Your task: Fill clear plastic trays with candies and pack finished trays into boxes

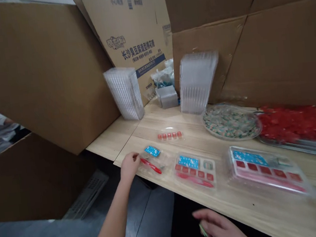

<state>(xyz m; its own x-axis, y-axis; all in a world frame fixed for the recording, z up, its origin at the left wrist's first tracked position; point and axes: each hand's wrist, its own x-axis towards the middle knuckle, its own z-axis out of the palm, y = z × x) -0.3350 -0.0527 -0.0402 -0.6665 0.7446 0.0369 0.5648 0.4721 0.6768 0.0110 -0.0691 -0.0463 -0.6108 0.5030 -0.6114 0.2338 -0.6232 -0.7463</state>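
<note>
With our left hand we curl our fingers at the near end of a slim red plastic piece, beside a blue patterned packet on the pale wooden table; whether they grip, we cannot tell. In our right hand, beyond the table's front edge, our fingers grasp a small green-and-white piece.
</note>
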